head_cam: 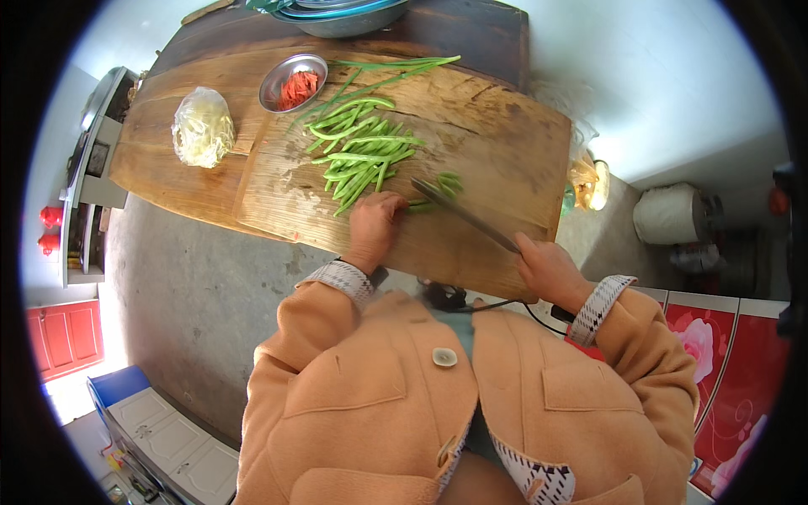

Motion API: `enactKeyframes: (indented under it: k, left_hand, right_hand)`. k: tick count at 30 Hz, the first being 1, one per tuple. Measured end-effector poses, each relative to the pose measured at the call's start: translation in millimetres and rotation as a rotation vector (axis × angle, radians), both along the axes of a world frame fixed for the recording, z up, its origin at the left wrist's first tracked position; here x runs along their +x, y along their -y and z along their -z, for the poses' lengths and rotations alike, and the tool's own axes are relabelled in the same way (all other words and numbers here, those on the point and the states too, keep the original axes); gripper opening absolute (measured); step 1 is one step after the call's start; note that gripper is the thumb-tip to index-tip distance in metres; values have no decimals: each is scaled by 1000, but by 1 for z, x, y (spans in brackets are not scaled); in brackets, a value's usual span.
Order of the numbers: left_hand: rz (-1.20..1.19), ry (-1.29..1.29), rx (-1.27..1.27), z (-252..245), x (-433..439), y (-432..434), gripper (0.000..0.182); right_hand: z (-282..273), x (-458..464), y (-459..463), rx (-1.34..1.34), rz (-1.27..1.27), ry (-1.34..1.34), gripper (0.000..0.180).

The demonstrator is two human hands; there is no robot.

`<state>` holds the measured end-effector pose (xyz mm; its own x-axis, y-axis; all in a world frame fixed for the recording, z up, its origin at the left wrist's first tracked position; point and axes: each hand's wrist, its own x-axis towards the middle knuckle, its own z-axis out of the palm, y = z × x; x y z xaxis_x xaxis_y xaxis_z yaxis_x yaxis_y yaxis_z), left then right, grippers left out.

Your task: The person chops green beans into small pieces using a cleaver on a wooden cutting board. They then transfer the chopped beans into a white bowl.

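My right hand grips a kitchen knife by its handle, the blade pointing up and left over the wooden cutting board. My left hand is at the board's near part, fingers curled around the end of a green bean beside the blade. Just beyond it lies a loose pile of whole green beans. Several cut bean pieces lie by the knife's tip. Behind the pile are long green scallion stalks. A metal bowl at the board's far left corner holds shredded red food.
A clear plastic bag of pale vegetables sits left of the board on the wooden table. Stacked basins stand at the far edge. A black cable runs between the board's near edge and my coat.
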<state>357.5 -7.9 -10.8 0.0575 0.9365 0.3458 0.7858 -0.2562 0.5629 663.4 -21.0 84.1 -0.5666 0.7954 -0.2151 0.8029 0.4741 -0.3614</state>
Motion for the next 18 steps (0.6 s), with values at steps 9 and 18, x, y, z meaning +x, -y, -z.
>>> enactKeyframes:
  k: [9,18]
  left_hand:
    - [60,-10,-5,2,7,-1,8]
    - [49,31,24,2,8,2,9]
  right_hand:
    - [-2,-4,5,-29,79,-210,23]
    - [-14,-6,5,-69,-40,-46,23]
